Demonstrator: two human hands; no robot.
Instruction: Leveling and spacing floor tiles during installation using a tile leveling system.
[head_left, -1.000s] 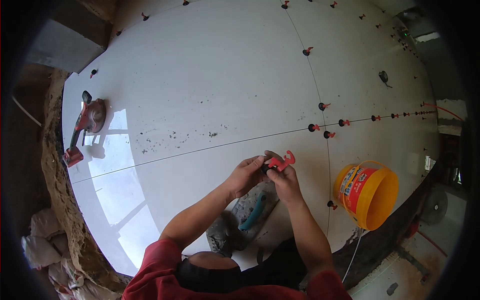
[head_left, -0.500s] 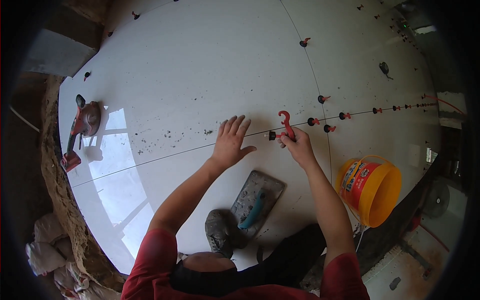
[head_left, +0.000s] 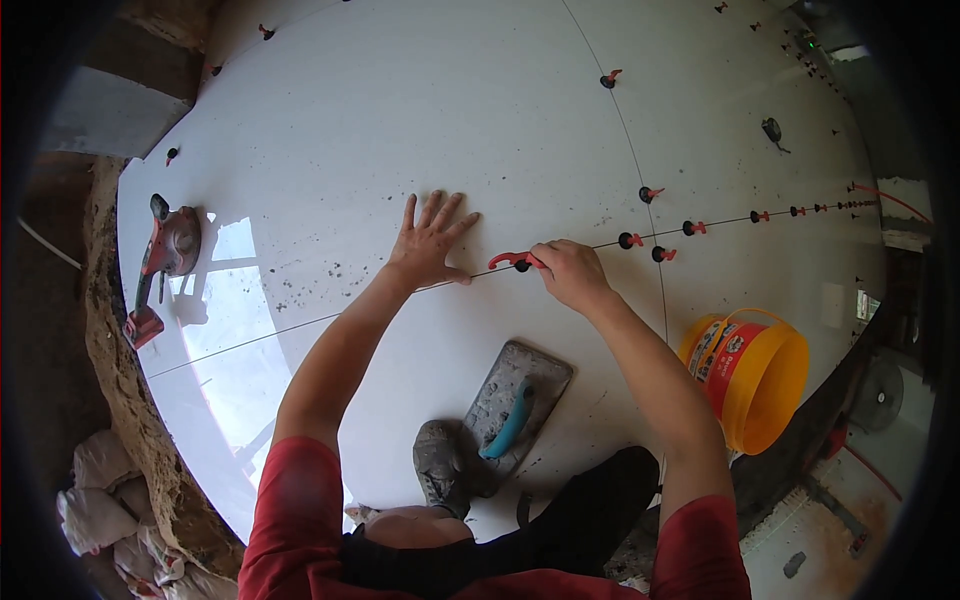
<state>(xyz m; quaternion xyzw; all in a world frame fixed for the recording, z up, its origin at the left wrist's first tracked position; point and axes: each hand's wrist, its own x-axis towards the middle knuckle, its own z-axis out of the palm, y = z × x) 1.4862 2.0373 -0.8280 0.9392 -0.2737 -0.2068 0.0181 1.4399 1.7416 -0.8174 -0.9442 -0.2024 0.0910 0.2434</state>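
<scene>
My left hand (head_left: 430,248) lies flat on the glossy white tile (head_left: 380,130), fingers spread, its thumb by the seam. To its right, my right hand (head_left: 575,274) is closed around the handle of a red hook-shaped wrench (head_left: 503,259). The wrench's curved end is at a black-based tile leveling clip (head_left: 522,266) on the seam; the fingers partly cover the clip's near side. More red-and-black leveling clips (head_left: 629,240) stand along the seams to the right.
A float with a blue handle (head_left: 512,418) lies near my boot (head_left: 440,462). At right a yellow bucket (head_left: 768,375) lies tipped. A red suction lifter (head_left: 178,242) rests at left, close to the tile's broken edge. Sacks (head_left: 95,515) are piled below that edge.
My right hand has moved left and turned the wrench, bringing it and the clip down to the seam. My left hand has shifted left and away from me, and its fingers have spread.
</scene>
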